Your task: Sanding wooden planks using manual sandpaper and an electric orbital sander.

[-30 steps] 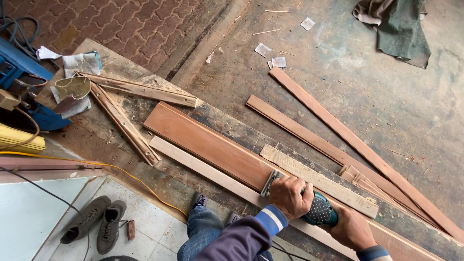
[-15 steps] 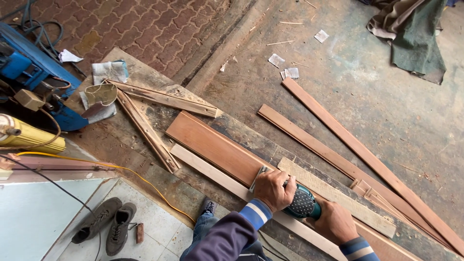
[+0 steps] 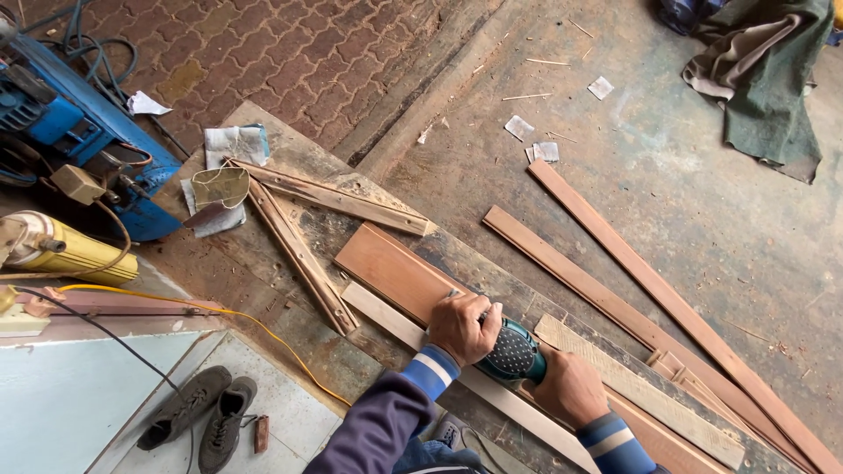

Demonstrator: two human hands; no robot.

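Observation:
A teal electric sander [image 3: 515, 351] rests on a reddish-brown board [image 3: 386, 262] that lies along a rough workbench [image 3: 263, 290]. My left hand [image 3: 461, 326] grips the sander's front end. My right hand [image 3: 571, 384] is closed on the sander's rear. Both sleeves are dark with blue and white striped cuffs. A pale narrow strip [image 3: 382, 314] lies beside the board on my side. On the far side, just right of the sander, is a short pale plank [image 3: 632, 386].
Two weathered battens [image 3: 303, 246] cross at the bench's left end, beside paper scraps [image 3: 224, 167]. A blue machine [image 3: 61, 123], a yellow tool [image 3: 75, 253] and a yellow cord [image 3: 211, 307] are at left. Shoes [image 3: 202, 412] sit below. Long boards [image 3: 615, 241] and a cloth [image 3: 764, 79] lie on the floor.
Both hands have slid the sander along the reddish board toward its left end. The view has shifted with them, so more of the blue machine shows.

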